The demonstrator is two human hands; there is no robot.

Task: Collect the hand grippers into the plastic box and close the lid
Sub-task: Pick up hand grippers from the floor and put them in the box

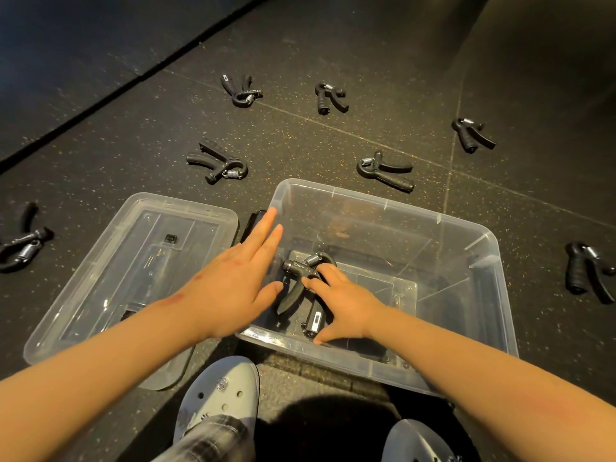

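A clear plastic box (480,248) stands open on the dark floor in front of me. One black hand gripper (300,278) lies on its bottom. My right hand (343,305) is inside the box, its fingers spread flat over that gripper and touching it. My left hand (240,278) hovers over the box's left rim with straight fingers, holding nothing. The clear lid (100,288) lies flat to the left of the box. Several more black hand grippers lie scattered on the floor, such as one (218,161) behind the lid and one (386,171) behind the box.
Further hand grippers lie at the far left (21,243), far right (588,271) and back (241,90) (330,98) (471,135). My grey clog (223,391) is planted just before the box. A dark phone-like object (253,223) sits between lid and box.
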